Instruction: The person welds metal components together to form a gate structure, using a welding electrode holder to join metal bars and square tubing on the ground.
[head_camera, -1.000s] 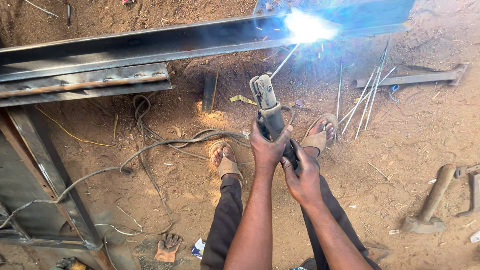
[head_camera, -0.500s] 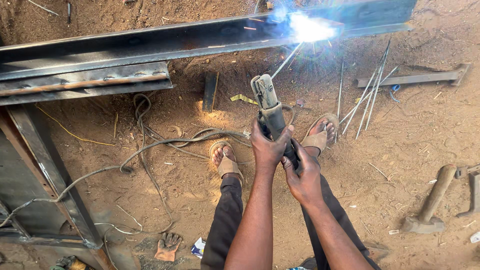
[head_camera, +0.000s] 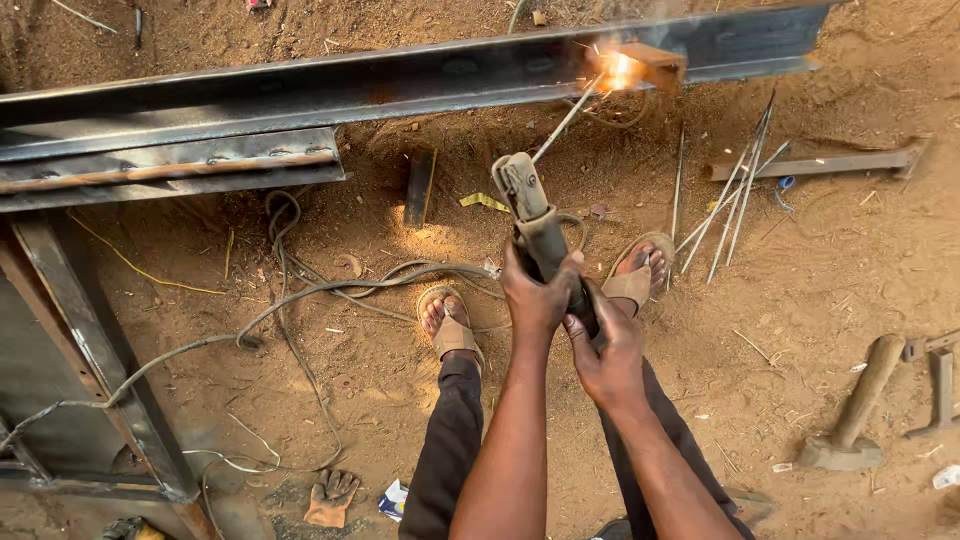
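Observation:
Both hands grip a welding electrode holder (head_camera: 530, 215). My left hand (head_camera: 535, 290) wraps its handle higher up, and my right hand (head_camera: 607, 352) clasps it just below. A thin welding rod (head_camera: 565, 120) runs from the holder's jaws up to a long steel beam (head_camera: 400, 85). The rod's tip touches a small glowing orange spot (head_camera: 620, 70) beside a short plate piece on the beam. My sandalled feet (head_camera: 450, 320) stand on the dirt below the holder.
Loose welding rods (head_camera: 735, 195) lie right of my feet, with a steel bar (head_camera: 810, 165) beyond. A hammer (head_camera: 855, 410) rests at the right. Cables (head_camera: 300, 290) snake across the dirt. A metal frame (head_camera: 90, 340) sits at the left, a glove (head_camera: 330, 497) near it.
The bright blue-white arc at the beam has died down to a small orange glow. My hands and the holder have barely moved.

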